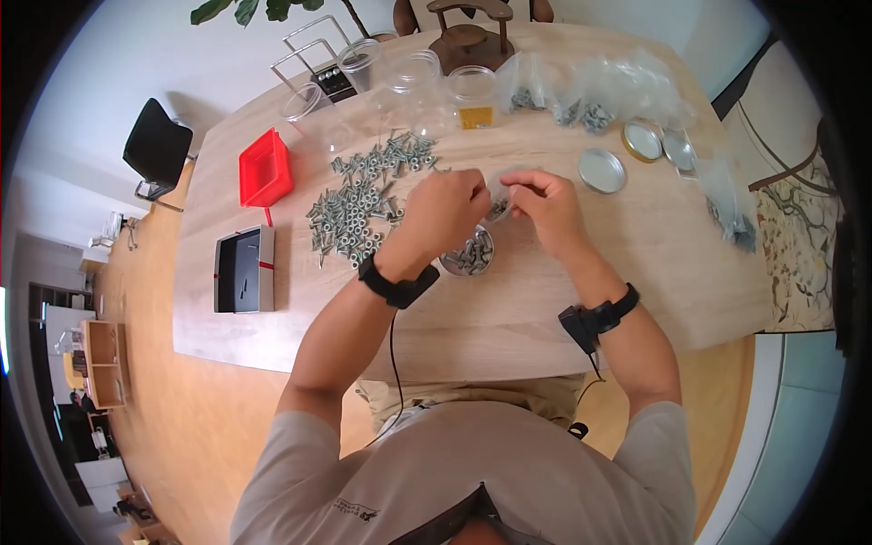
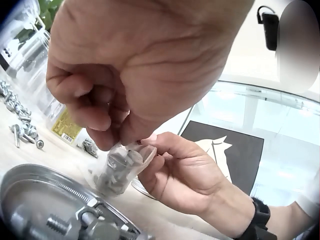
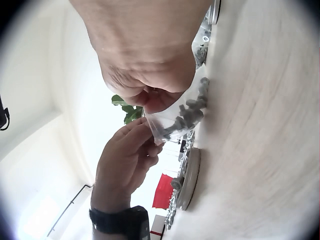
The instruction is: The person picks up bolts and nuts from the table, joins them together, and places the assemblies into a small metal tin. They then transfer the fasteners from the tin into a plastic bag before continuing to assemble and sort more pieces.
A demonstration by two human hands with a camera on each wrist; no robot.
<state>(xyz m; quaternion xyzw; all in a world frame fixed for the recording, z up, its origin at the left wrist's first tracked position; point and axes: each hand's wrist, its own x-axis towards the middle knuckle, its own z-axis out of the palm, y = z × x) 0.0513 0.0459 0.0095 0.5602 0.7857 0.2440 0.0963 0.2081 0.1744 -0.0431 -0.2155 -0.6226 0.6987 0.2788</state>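
A small clear plastic bag [image 1: 499, 205] with grey bolts inside hangs between both hands, close over the table beside a round container. My left hand [image 1: 443, 216] pinches one side of the bag's top edge. On the opposite side, the fingers and thumb of my right hand [image 1: 550, 211] grip the mouth. In the right wrist view the bolts gather low in the bag [image 3: 182, 119]. The round container [image 2: 47, 172], with a metal rim, stands under my left hand and holds several bolts [image 1: 470, 254].
Left of the hands spreads a pile of loose bolts and nuts [image 1: 359, 213]. A red bin [image 1: 264, 170] and an open box [image 1: 244, 270] stand farther left. Clear jars [image 1: 413, 77] and bagged hardware [image 1: 595, 113] line the back; round lids [image 1: 601, 171] lie at right.
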